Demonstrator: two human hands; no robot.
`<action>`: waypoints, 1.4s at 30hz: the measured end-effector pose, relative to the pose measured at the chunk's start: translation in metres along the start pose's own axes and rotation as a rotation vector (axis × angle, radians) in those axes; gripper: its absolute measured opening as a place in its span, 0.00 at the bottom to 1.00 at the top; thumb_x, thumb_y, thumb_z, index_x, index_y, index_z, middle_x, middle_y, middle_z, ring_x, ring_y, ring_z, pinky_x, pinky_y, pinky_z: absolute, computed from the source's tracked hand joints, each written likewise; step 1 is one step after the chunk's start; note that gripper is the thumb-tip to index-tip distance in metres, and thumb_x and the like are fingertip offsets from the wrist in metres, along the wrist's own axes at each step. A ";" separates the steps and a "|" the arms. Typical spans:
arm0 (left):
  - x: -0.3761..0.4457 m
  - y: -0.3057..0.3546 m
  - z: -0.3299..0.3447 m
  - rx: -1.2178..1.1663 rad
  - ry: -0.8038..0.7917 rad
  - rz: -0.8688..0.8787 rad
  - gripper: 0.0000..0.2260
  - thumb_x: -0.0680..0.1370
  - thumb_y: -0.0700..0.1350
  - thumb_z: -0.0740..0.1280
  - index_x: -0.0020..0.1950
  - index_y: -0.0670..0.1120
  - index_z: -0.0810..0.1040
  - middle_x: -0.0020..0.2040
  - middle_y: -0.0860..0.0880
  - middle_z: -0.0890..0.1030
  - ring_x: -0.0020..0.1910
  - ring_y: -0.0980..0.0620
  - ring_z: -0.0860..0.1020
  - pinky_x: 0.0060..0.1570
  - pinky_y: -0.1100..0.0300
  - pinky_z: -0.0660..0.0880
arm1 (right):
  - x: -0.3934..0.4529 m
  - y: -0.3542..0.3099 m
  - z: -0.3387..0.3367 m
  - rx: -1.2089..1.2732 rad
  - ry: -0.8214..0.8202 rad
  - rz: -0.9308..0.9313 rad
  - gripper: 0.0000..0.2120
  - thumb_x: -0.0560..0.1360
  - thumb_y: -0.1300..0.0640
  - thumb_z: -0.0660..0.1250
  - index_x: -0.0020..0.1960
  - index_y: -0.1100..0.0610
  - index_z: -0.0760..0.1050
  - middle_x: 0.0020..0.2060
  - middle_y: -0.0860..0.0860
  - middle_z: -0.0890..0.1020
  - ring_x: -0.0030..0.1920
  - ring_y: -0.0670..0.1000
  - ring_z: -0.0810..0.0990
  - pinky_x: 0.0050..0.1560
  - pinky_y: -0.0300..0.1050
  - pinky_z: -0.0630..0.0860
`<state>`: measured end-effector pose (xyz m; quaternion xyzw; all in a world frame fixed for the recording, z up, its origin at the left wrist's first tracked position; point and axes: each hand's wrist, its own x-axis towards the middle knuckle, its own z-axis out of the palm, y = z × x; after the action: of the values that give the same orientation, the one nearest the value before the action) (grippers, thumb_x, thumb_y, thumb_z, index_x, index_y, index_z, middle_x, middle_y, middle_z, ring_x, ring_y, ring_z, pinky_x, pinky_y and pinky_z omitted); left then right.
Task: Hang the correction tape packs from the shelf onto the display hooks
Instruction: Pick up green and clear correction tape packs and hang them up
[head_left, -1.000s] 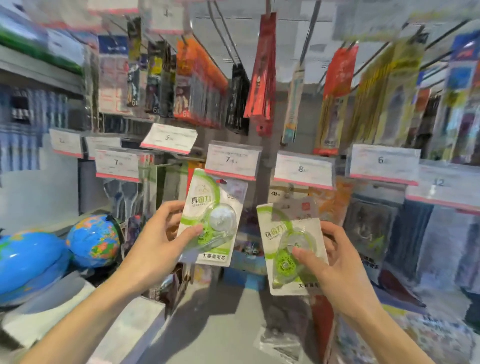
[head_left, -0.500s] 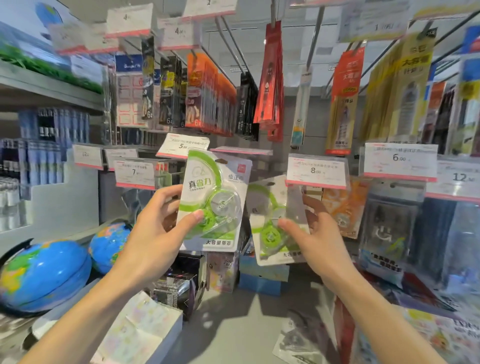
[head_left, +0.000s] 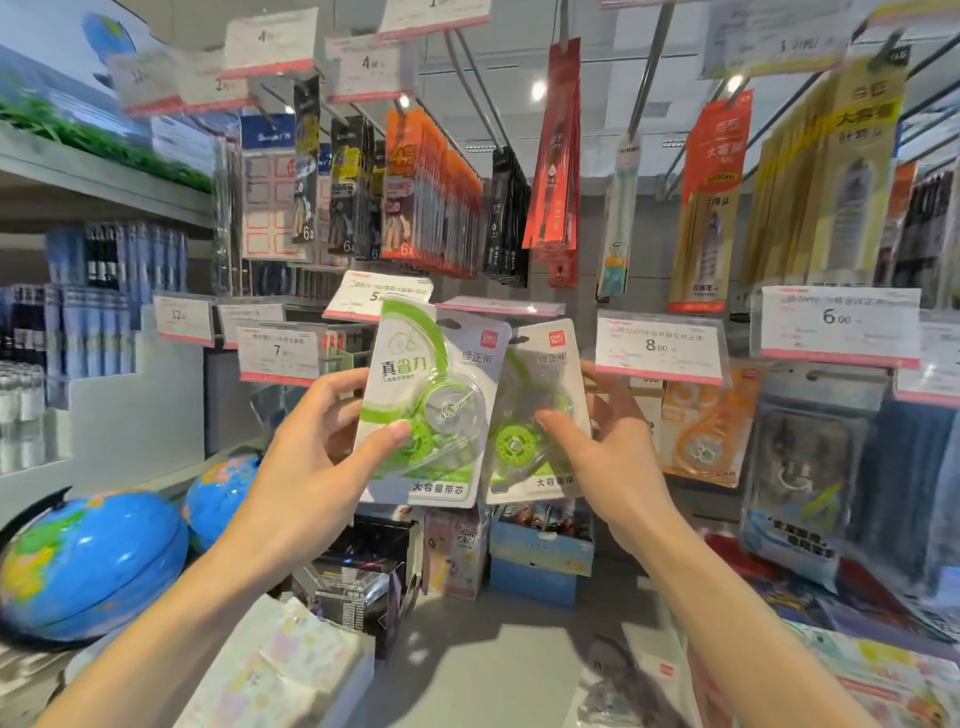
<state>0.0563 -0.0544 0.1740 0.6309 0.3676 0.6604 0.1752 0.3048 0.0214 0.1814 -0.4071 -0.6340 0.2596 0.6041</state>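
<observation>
Head view, store display. Left hand (head_left: 306, 457) grips left pack (head_left: 431, 405): thumb across the clear blister front, fingers curled behind the card's left edge. Pack upright, slightly tilted, near frame centre.

Right hand (head_left: 608, 447) grips right pack (head_left: 540, 415): thumb on the front by the green reel, fingers wrapped behind the right edge. This pack sits just at 3 o'clock of the left pack, its left edge tucked behind the other's right edge. Touching or only overlapping: cannot tell.

Both packs' hang holes are at their top edges, right under the flat price tag (head_left: 498, 306) at 12 o'clock. Hook itself not made out; neither pack visibly on a hook.

8.00 tag (head_left: 657, 345) at 3 o'clock of the right pack; orange pack (head_left: 711, 431) hangs below it. Two globes (head_left: 88, 561) at 8 o'clock on the lower shelf. Boxes (head_left: 540, 551) stand below the packs.
</observation>
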 end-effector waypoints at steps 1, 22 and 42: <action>0.000 0.000 0.000 0.000 0.003 -0.001 0.17 0.78 0.42 0.73 0.62 0.59 0.76 0.57 0.63 0.86 0.57 0.61 0.84 0.48 0.72 0.78 | 0.000 0.000 0.001 -0.009 0.016 0.008 0.11 0.74 0.43 0.76 0.45 0.26 0.78 0.36 0.46 0.88 0.41 0.51 0.87 0.41 0.56 0.86; -0.005 -0.055 0.013 -0.043 -0.063 -0.079 0.17 0.73 0.52 0.73 0.60 0.65 0.76 0.57 0.62 0.86 0.55 0.61 0.85 0.49 0.72 0.78 | 0.041 0.038 0.033 -0.203 0.137 -0.071 0.35 0.81 0.41 0.67 0.83 0.48 0.59 0.78 0.52 0.72 0.76 0.58 0.72 0.72 0.64 0.73; -0.006 -0.064 0.054 -0.208 -0.240 -0.221 0.17 0.80 0.37 0.71 0.67 0.48 0.74 0.57 0.52 0.88 0.55 0.51 0.87 0.51 0.63 0.81 | -0.021 0.030 -0.013 0.078 -0.201 0.159 0.07 0.81 0.55 0.71 0.58 0.48 0.80 0.48 0.45 0.90 0.49 0.47 0.90 0.47 0.39 0.85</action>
<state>0.0944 -0.0012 0.1212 0.6396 0.3406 0.5916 0.3536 0.3228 0.0181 0.1474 -0.4042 -0.6463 0.3708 0.5305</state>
